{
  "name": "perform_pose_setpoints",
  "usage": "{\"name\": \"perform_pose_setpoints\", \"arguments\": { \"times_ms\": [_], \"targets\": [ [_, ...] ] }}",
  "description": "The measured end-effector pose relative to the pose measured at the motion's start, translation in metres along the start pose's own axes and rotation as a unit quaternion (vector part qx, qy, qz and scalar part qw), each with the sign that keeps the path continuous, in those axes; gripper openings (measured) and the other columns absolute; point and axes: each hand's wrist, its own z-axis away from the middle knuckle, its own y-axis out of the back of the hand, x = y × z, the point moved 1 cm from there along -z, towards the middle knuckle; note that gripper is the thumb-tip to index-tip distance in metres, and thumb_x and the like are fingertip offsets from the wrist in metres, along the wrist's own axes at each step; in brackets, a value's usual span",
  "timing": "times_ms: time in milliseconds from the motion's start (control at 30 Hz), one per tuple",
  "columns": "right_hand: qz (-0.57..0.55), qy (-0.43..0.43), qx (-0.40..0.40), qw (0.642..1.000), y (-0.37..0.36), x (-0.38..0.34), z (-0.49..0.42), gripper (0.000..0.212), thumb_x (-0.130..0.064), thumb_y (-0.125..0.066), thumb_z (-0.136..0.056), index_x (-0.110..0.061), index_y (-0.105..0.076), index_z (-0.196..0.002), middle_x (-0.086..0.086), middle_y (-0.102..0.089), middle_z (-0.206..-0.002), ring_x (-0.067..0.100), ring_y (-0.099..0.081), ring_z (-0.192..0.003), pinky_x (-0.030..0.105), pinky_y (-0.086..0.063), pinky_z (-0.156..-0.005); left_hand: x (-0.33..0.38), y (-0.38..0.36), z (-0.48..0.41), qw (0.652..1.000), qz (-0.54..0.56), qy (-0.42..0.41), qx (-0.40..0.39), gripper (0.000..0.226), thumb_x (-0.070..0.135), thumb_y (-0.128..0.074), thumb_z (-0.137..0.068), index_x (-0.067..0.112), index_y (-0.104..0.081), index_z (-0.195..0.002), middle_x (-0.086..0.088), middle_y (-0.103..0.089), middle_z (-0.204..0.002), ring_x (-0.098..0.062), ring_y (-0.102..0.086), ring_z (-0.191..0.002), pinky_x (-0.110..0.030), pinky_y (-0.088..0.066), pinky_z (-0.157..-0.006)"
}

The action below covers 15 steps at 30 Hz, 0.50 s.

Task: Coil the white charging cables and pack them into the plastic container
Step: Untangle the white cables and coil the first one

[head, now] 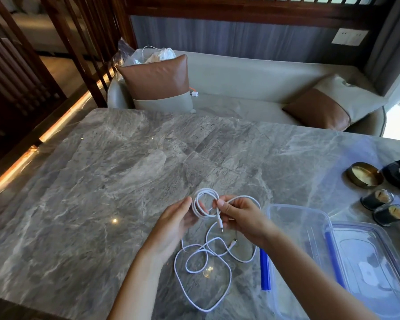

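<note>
Coiling step, just left of the plastic container (pixel 296 218): my left hand (pixel 177 224) grips the loops of the white cable (pixel 202 215), my right hand (pixel 243 218) pinches its strand, and the next move should wind in the slack.

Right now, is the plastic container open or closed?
Open: the plastic container has no lid on; its lid lies beside it on the table.

I'm looking at a grey marble table (pixel 102 181). Loose loops of white charging cable (pixel 203 294) sprawl on the near side. Just right of them sits a clear plastic container (pixel 296 218), its lid (pixel 379 262) alongside. Far right: a brass dish (pixel 364 174), a black object (pixel 398 175), two dark jars (pixel 376 199).
</note>
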Motion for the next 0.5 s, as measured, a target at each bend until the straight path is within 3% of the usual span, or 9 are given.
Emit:
{"name": "perform_pose_setpoints", "arguments": {
  "times_ms": [133, 267, 367, 433, 500],
  "targets": [
    [-0.035, -0.014, 0.011, 0.999, -0.005, 0.007, -0.002, 0.02, -0.025, -0.052, -0.092, -0.016, -0.063, -0.078, 0.001, -0.048, -0.062, 0.004, -0.047, -0.053, 0.016, -0.048, -0.057, -0.013, -0.019, 0.005, 0.994, 0.111, -0.024, 0.004, 0.023, 0.03, -0.046, -0.084, 0.013, -0.061, -0.078, -0.001, -0.068, -0.071, -0.017, -0.064, -0.084, -0.035, -0.043, -0.09],
    [-0.051, -0.04, -0.004, 0.998, -0.007, 0.015, 0.0, 0.018, -0.021, -0.048, -0.096, -0.012, -0.062, -0.089, -0.007, -0.048, -0.056, 0.001, -0.047, -0.051, 0.016, -0.05, -0.058, -0.012, -0.025, 0.003, 0.995, 0.003, -0.054, 0.081, 0.028, 0.023, -0.036, -0.097, 0.014, -0.053, -0.076, 0.009, -0.049, -0.054, -0.017, -0.049, -0.08, -0.033, -0.037, -0.094],
    [-0.019, -0.061, -0.045, 0.997, -0.002, 0.016, 0.005, 0.017, -0.019, -0.049, -0.095, -0.016, -0.066, -0.094, -0.008, -0.044, -0.061, 0.002, -0.043, -0.053, 0.015, -0.045, -0.055, -0.005, -0.024, 0.002, 0.98, -0.165, -0.076, 0.077, 0.033, 0.019, -0.033, -0.099, 0.014, -0.041, -0.067, 0.008, -0.036, -0.053, -0.003, -0.042, -0.06, -0.01, -0.04, -0.071],
    [0.005, -0.068, -0.071, 0.995, 0.008, 0.013, 0.009, 0.017, -0.016, -0.051, -0.094, -0.017, -0.068, -0.097, -0.007, -0.041, -0.063, 0.004, -0.039, -0.054, 0.016, -0.043, -0.054, -0.002, -0.023, 0.002, 0.968, -0.244, -0.051, 0.023, 0.033, 0.017, -0.031, -0.099, 0.013, -0.037, -0.067, 0.006, -0.03, -0.055, 0.0, -0.032, -0.049, -0.011, -0.032, -0.055],
    [0.036, -0.07, -0.105, 0.991, 0.017, 0.007, 0.01, 0.014, -0.015, -0.051, -0.093, -0.015, -0.065, -0.095, -0.004, -0.04, -0.067, 0.006, -0.039, -0.054, 0.018, -0.041, -0.053, 0.001, -0.017, 0.004, 0.958, -0.286, -0.004, -0.027, 0.034, 0.017, -0.031, -0.099, 0.014, -0.037, -0.066, 0.009, -0.031, -0.052, 0.0, -0.029, -0.045, -0.014, -0.028, -0.051]
  ]
}}
